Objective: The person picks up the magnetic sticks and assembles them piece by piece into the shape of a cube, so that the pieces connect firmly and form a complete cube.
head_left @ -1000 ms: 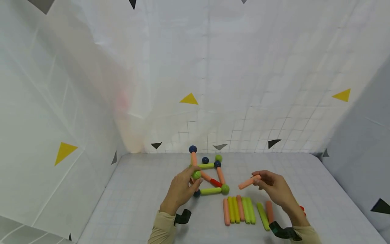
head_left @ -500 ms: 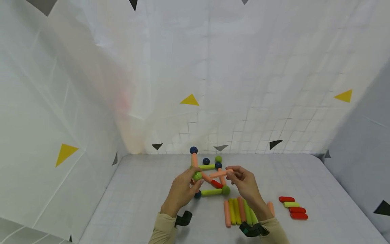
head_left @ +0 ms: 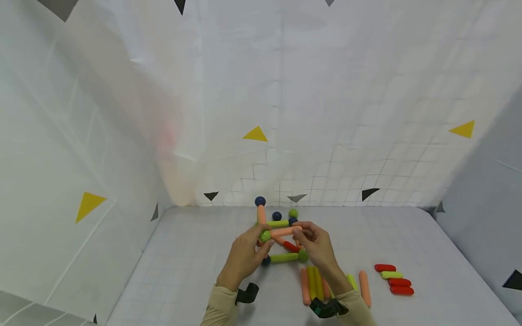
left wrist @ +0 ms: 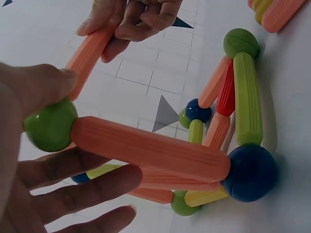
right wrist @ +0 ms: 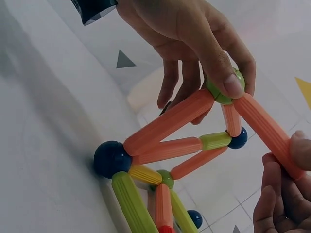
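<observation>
A frame of ribbed rods and balls stands on the table, with a blue ball [right wrist: 112, 159] at a lower corner and a lime rod [head_left: 284, 258] along its front. At its raised corner, my left hand [head_left: 240, 260] pinches a green ball [left wrist: 51, 127] between thumb and index finger; its other fingers are spread. An orange rod [left wrist: 150, 148] slopes from that ball down to the blue one. My right hand [head_left: 320, 249] holds the outer end of another orange rod [right wrist: 265, 128], whose near end meets the green ball. A red rod [head_left: 291, 246] lies lower in the frame.
Yellow, orange and lime rods [head_left: 315, 283] lie in a row at the front, partly under my right forearm. A single orange rod [head_left: 364, 289] and several short red and lime rods [head_left: 401, 290] lie to the right. A loose blue ball [head_left: 277, 216] sits behind the frame.
My right hand has moved left with the orange rod, bringing its end from apart to meeting the green ball. My left hand keeps its pinch on the ball in about the same place.
</observation>
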The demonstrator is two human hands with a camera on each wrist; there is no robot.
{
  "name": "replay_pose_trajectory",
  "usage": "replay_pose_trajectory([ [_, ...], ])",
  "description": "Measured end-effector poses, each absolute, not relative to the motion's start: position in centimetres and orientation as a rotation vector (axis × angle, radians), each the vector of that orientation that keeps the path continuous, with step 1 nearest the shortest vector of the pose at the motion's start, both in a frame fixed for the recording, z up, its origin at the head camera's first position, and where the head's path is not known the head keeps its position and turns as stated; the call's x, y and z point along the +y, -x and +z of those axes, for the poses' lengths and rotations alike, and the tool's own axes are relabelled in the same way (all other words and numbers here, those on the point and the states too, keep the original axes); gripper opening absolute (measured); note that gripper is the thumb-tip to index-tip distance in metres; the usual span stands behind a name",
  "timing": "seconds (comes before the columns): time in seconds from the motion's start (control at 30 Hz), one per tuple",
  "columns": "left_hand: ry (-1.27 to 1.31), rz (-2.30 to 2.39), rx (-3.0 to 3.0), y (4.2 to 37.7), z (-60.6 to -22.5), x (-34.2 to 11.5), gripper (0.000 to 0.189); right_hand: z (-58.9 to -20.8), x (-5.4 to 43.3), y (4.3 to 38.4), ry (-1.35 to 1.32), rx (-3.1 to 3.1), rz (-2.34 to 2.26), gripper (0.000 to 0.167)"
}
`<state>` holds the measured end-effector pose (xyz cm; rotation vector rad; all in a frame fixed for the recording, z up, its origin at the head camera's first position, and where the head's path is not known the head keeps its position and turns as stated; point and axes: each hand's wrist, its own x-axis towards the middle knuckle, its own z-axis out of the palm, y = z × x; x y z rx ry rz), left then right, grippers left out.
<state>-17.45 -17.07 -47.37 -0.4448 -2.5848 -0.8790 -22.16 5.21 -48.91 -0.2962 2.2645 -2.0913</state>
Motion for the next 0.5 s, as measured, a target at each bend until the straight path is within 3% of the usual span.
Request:
replay_pose_trajectory([
  [0.3,0.459,-0.891,-2.538,17.7,-48.3,-16.2,0.028,-49.0,5.9,22.6,0.346,2.248,-2.012,0.035],
  [0.5,0.454,-0.998,-2.511,17.9,-48.5,-16.0,0.025,-49.9,7.5,25.6,0.281,2.394,-1.924,0.045],
])
